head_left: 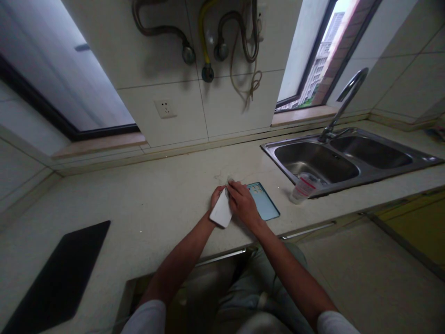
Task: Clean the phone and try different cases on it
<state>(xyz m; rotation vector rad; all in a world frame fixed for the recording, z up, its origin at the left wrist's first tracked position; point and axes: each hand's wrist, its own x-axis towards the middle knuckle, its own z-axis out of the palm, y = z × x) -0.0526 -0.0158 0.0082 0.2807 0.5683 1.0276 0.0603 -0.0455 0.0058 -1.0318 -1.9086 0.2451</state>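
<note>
A white smartphone (221,211) is tilted above the counter, its broad pale face towards me. My left hand (217,195) grips it along the left side, mostly hidden behind it. Over the phone's upper end lies my right hand (242,199), fingers bent and pressed together. A small pale, greyish bit (229,179) shows at the right fingertips; I cannot tell what it is. Beside the right hand, a light blue phone case (266,204) with camera cut-outs rests on the counter, partly covered by that hand.
A clear plastic cup (303,188) with red marking stands by the double steel sink (361,174) and its tap (342,102). At the left lies a flat black panel (62,273). The white counter (156,195) ends at a wall with pipes and a socket (165,109).
</note>
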